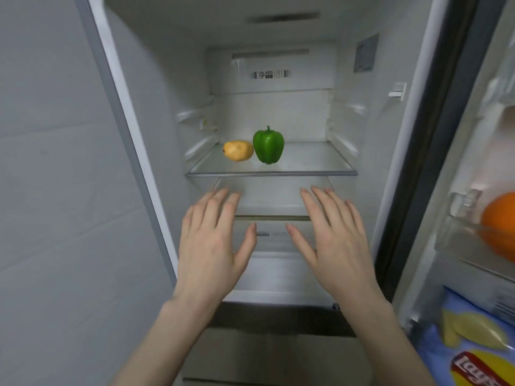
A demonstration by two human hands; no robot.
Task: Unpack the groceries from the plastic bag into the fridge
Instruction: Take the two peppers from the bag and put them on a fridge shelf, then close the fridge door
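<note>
The fridge (278,79) stands open, white inside, and its glass shelf (306,165) carries two groceries. A green bell pepper (268,145) stands upright with its stem on top, near the middle of the shelf. Just beside it, on its left, lies a yellow fruit (238,150) on its side; the two seem to touch or almost touch. In the door rack (459,240) at the right there is an orange (500,227), and lower a blue bag of chips (473,338). The left hand (211,246) and the right hand (337,243) are both held in front of the fridge, below the glass shelf, backs toward the camera. The fingers of both are spread apart and they hold nothing. The pepper and the yellow fruit are above and behind the hands, well apart from the fingertips.
</note>
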